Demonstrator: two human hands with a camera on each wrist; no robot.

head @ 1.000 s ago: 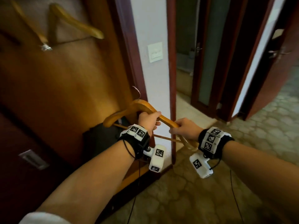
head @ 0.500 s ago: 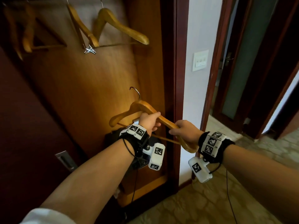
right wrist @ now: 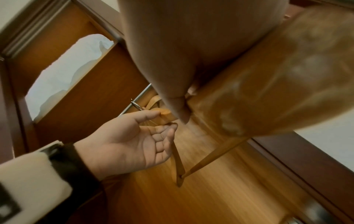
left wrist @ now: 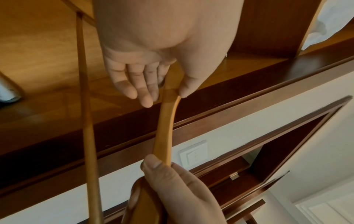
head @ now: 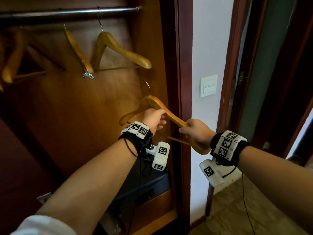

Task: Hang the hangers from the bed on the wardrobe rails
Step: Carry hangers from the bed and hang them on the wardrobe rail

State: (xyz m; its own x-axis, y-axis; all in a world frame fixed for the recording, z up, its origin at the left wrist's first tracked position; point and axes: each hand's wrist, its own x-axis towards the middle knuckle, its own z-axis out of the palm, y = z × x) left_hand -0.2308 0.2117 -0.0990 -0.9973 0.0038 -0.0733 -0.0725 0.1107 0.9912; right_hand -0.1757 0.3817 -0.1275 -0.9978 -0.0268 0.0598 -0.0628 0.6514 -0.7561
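Note:
A wooden hanger [head: 176, 118] with a metal hook is held level in front of the open wardrobe, well below the metal rail [head: 67, 12]. My left hand [head: 155, 118] pinches it near the neck between thumb and fingers [left wrist: 145, 84]. My right hand [head: 194, 131] grips the right arm close to its end [right wrist: 258, 94]. The hanger's thin crossbar [left wrist: 86, 121] runs below both hands. Three wooden hangers hang on the rail: one at the right [head: 118, 50], a clip hanger [head: 77, 51] and one at the left [head: 13, 60].
The wardrobe's dark red frame post [head: 183, 99] stands just right of the held hanger. A dark box [head: 144, 184] sits low inside the wardrobe. A sliding door [head: 17, 158] covers the left side. A light switch [head: 208, 85] and a doorway lie to the right.
The view has swung left and up, so the rail and hung hangers have come into sight. Both hands keep their hold and have carried the hanger in front of the wardrobe opening.

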